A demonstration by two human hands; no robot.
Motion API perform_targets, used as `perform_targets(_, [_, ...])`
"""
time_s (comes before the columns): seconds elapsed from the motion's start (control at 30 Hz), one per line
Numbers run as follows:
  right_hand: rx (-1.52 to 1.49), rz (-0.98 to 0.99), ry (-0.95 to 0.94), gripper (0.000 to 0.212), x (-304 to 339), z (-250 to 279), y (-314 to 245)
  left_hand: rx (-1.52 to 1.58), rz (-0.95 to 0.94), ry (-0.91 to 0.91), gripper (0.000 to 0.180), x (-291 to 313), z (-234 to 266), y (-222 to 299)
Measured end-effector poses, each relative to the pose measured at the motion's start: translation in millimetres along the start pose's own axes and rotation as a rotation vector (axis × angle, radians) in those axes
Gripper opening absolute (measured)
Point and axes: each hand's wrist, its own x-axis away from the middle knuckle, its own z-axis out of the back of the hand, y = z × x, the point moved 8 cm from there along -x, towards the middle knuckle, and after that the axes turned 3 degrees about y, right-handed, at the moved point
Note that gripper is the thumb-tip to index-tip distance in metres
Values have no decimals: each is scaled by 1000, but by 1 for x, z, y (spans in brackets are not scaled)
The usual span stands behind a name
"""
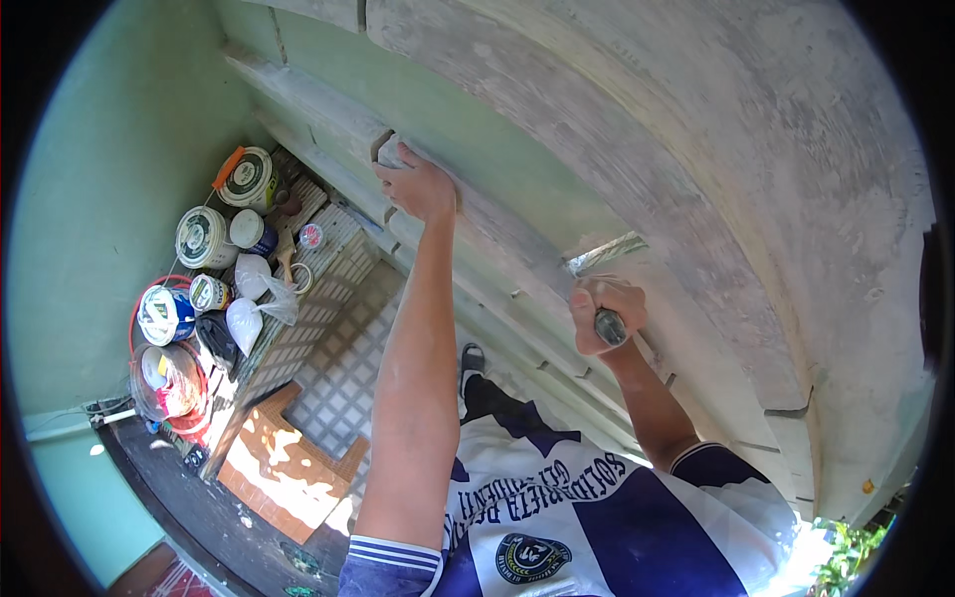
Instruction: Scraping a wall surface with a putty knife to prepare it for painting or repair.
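My right hand (615, 298) is closed round the dark handle of a scraper (605, 251). The scraper's wide metal blade lies against the wall between two raised bands, and the handle's rounded end sticks out of my fist. Further left, my left hand (418, 186) grips the edge of a pale, whitish ledge (497, 221) near its notched end, thumb on top and fingers bent over the side. The wall (477, 119) around both hands is green with patchy white coating.
Paint buckets (203, 237), several tubs and clear plastic bags (245, 324) crowd a slatted surface at the left. A brush (286, 254) and a tape roll (301, 279) lie among them. Below is a tiled floor (343, 368) beside an orange-brown tiled patch (274, 453).
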Motion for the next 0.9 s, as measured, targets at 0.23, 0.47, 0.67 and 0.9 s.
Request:
perform_targets(0.23, [34,-29,2,34,2,-1,6,41,-61,22,69,1,0,5])
perform_targets(0.47, [49,-26,13,35,-2,-4,3,5,-57,46,73,2,3,2])
perform_targets(0.67, [13,17,-58,35,1,-13,-2,-14,-15,-25,74,3,-3,1])
perform_targets(0.9, [83,6,-68,31,1,-14,-1,-4,-54,10,75,-6,-1,1])
